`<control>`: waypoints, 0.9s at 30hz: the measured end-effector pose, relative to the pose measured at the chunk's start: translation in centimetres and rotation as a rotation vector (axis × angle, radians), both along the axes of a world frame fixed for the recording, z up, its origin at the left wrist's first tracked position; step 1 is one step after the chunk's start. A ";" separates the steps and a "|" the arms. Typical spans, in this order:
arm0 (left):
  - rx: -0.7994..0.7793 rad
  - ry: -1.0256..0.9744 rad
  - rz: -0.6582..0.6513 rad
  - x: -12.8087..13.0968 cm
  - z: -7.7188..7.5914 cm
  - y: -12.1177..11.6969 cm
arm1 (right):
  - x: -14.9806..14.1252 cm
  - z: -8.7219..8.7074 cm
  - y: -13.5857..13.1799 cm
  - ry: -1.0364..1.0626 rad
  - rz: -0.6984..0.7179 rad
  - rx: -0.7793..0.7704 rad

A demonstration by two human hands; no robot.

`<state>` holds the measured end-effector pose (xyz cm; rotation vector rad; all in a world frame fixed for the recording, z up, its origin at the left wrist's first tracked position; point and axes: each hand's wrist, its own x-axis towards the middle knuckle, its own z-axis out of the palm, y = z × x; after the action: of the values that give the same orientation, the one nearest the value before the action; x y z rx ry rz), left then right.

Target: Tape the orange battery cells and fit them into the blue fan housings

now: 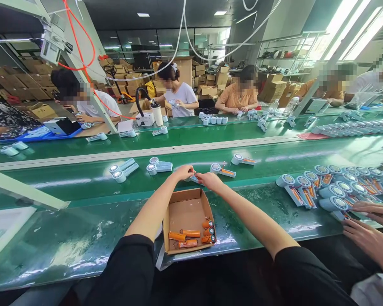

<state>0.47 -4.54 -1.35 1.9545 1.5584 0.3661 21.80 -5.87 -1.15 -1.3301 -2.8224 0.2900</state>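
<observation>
Over the near side of the green belt, my left hand (182,171) and my right hand (210,180) meet at a light blue handheld fan (196,180), mostly covered by my fingers. The left fingertips are pinched together at it; whatever is between them is too small to make out. My right fingers close on the fan's handle. Just beyond the right hand lies another fan (221,170) with an orange battery in its open handle. Below my wrists stands a cardboard box (183,204) holding several orange batteries (190,233) with wires.
Several fans (124,169) lie on the belt (83,178) to the left. At right, a co-worker's hands (367,231) work beside many fans (335,191) with orange batteries. Co-workers sit across the line. A slanted metal post (25,189) rises at left.
</observation>
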 end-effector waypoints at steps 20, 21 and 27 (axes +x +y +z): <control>0.380 -0.101 0.484 -6.1 -0.4 -19.2 | 0.3 -0.4 0.6 0.069 0.018 0.069; 0.405 -0.074 0.508 -7.6 -1.0 -22.6 | 0.6 -0.5 0.7 0.110 -0.003 0.090; 0.516 0.352 0.148 -10.8 -5.5 -35.0 | 0.1 0.3 -2.9 0.453 0.044 0.183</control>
<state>-10.34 -39.54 -6.87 2.3972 1.9905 0.5526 21.91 -8.74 -0.84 -1.0139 -2.4343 0.2834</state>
